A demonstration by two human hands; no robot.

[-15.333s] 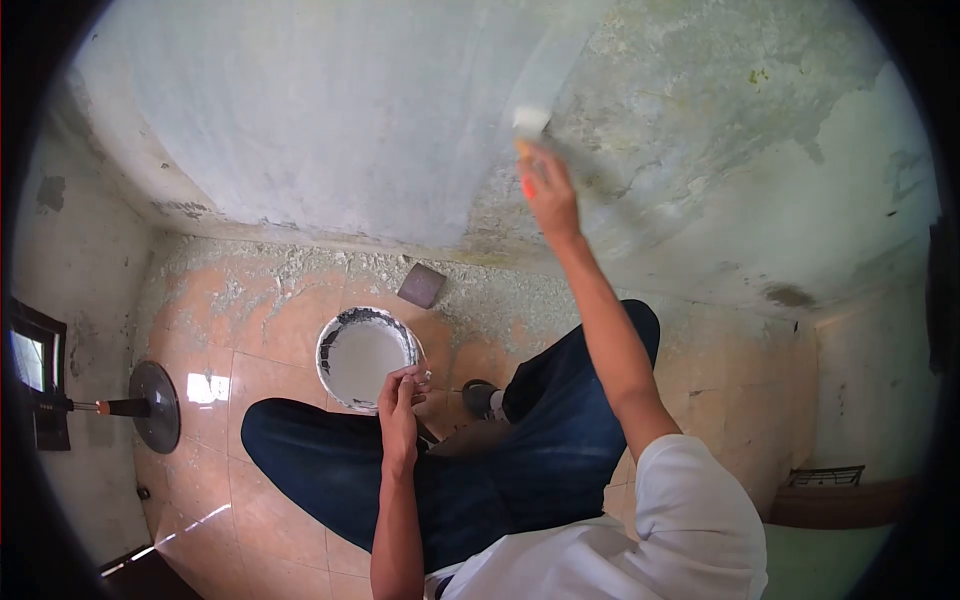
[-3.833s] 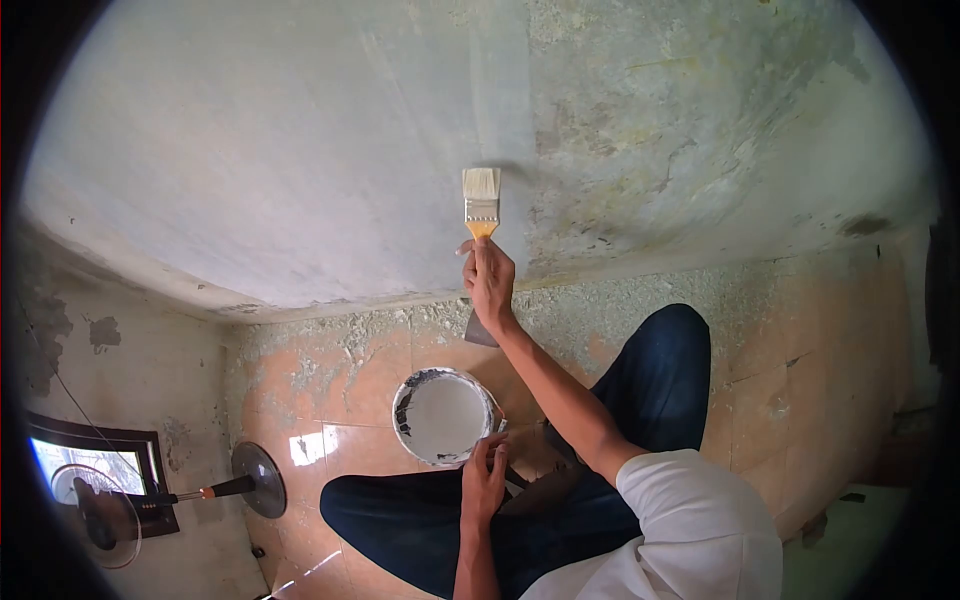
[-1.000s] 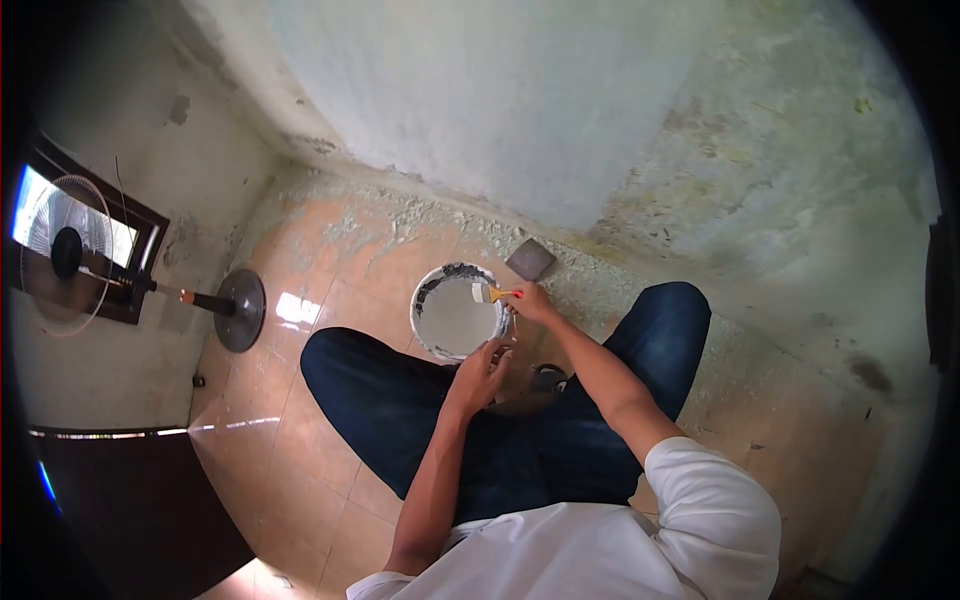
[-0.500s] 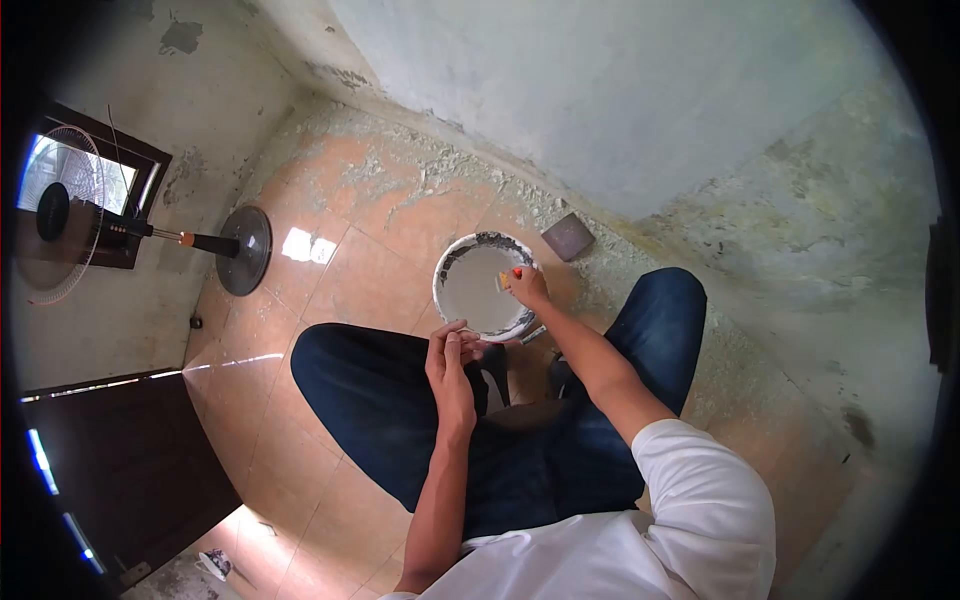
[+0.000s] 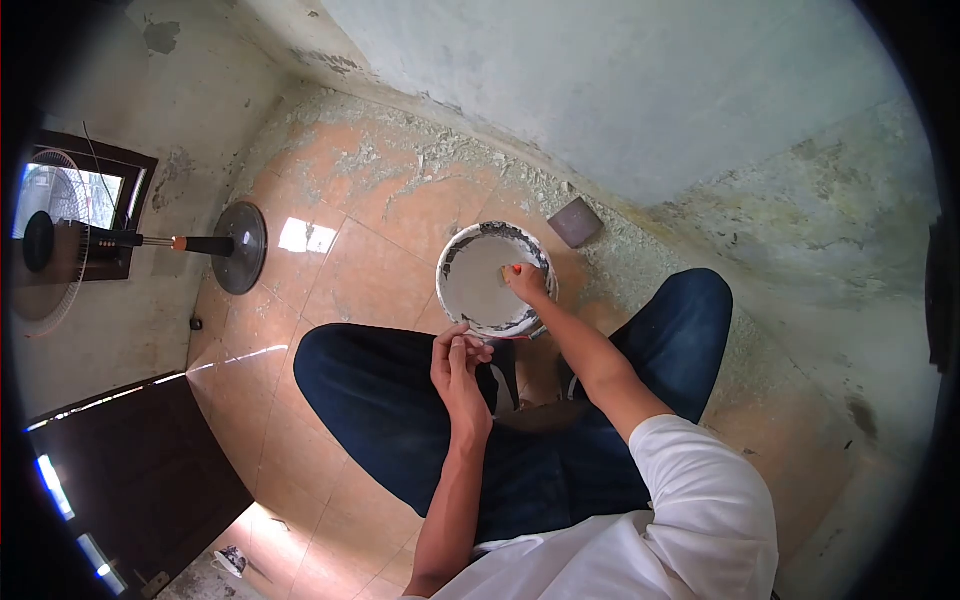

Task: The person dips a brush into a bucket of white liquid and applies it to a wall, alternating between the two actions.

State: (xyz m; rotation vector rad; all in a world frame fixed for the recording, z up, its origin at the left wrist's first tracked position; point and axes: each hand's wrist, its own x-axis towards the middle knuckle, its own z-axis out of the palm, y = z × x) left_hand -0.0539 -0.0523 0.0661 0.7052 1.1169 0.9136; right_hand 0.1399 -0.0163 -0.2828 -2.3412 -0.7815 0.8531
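A round white bucket with dark stains inside its rim stands on the floor between my bent knees. Pale liquid, like thin white paint, fills much of it. My right hand reaches over the bucket's right side, fingers closed on a small paintbrush with a reddish-orange handle and yellowish end; its tip is at the liquid. At the near rim, my left hand has curled fingers that seem to hold the bucket's edge or its thin wire handle; the exact contact is partly hidden.
A dark square block lies right of the bucket by the wall. Plaster flakes are scattered along the wall's foot. A standing fan is at left, near a dark door. The walls are patchy and peeling.
The view has shifted slightly, so the bucket sits a little further right. The paintbrush stays in my right hand over the liquid. My left hand remains at the near rim.
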